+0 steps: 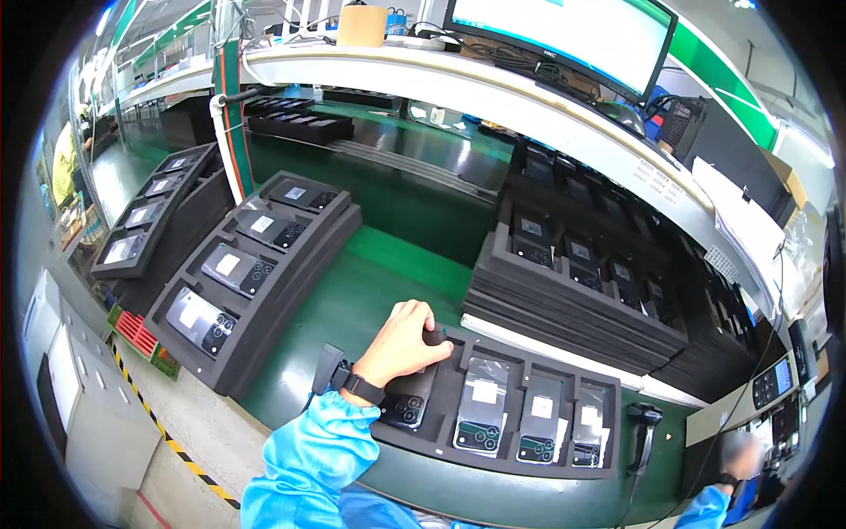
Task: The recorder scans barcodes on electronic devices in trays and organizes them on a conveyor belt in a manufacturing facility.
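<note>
My left hand [401, 342] reaches over the left end of a black foam tray [448, 401] on the green bench. Its thumb and fingers close round a small dark rounded piece at the tray's far rim; I cannot make out what it is. Below the wrist lies a dark phone [410, 401] in the leftmost slot, partly hidden. Three wrapped phones with pale labels, such as this phone [482, 401], fill the other slots. At the far right, my right hand [743, 456] is smeared by motion, near a grey device [772, 388] with a small screen.
A black handheld scanner [646, 432] stands right of the tray. Stacked foam trays [573, 304] with phones rise behind it. More phone trays [256, 344] stand at the left. A shelf [493, 79] with a monitor [573, 35] crosses above the bench.
</note>
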### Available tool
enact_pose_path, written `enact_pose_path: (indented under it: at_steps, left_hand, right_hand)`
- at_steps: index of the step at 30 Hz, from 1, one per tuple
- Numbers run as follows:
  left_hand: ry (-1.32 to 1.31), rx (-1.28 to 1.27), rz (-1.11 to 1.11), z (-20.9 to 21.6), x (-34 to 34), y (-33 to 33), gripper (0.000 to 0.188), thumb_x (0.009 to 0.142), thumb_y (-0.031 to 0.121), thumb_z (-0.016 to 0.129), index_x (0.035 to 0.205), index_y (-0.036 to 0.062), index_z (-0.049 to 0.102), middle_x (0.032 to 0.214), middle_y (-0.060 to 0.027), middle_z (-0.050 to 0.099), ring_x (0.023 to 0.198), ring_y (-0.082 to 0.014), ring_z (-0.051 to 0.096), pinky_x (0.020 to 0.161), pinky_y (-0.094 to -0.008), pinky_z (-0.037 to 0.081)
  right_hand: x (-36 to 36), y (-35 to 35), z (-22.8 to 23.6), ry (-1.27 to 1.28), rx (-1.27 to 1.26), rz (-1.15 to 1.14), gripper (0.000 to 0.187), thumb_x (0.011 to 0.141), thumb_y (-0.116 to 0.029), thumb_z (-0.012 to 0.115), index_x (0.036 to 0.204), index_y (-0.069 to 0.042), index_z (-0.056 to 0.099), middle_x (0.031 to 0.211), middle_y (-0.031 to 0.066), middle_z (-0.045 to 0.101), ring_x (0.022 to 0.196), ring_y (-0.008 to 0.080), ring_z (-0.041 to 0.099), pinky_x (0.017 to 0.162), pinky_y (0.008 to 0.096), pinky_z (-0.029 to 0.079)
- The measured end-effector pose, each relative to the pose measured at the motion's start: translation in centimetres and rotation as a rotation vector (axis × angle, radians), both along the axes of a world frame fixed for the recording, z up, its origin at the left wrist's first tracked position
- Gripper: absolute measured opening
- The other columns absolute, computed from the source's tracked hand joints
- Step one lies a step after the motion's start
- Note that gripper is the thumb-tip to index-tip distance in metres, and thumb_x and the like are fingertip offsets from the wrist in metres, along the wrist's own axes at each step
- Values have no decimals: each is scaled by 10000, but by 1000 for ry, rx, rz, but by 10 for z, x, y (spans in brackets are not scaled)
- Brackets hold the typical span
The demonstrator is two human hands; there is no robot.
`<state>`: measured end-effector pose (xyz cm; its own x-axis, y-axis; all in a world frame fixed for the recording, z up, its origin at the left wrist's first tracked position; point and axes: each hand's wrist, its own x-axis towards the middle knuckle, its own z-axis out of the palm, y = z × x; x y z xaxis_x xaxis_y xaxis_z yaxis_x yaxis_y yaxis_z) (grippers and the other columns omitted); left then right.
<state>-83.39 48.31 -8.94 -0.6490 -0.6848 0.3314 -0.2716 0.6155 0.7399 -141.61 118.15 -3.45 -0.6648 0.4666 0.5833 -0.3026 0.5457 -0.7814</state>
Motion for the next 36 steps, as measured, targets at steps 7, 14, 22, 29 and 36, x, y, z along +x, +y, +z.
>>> enact_pose_path:
  at_steps: [7,14,22,29,36]
  left_hand:
    - [-6,13,37,3,-1,4,545,762,271,802,1161,7,541,1128,-178,600,1141,-351,550,956,-423,477]
    - [208,216,-62,-9,-2,-8,627,796,125,727,1355,7,469,1247,-175,606,1246,-283,556,1002,-381,468]
    - [311,357,-96,-13,0,-13,675,787,135,770,1389,68,473,1253,-145,597,1245,-257,554,999,-392,468]
    - [-194,-242,6,-6,-3,4,595,753,324,793,1251,66,592,1221,-138,592,1234,-343,524,1086,-458,408]
    - [3,-73,-42,-6,3,-2,402,735,147,726,1113,56,626,1216,-153,588,1233,-371,516,1071,-439,427]
  right_hand:
    - [190,-174,-48,-453,-531,553,269,1033,-360,608,835,-192,538,637,-91,469,464,15,405,387,190,291]
    - [361,-401,-1,-864,233,1328,159,952,-177,704,982,-24,734,689,0,647,553,64,586,482,214,461]
    - [477,-537,-12,-961,938,1786,377,908,-364,723,819,2,735,665,95,707,565,169,662,568,334,531]
    - [449,-512,-7,-694,878,1599,324,865,-347,767,906,-26,759,752,130,732,677,233,720,652,366,557]
    - [404,-421,-19,-554,363,1326,145,899,-120,730,951,16,720,782,17,689,680,55,590,607,229,474]
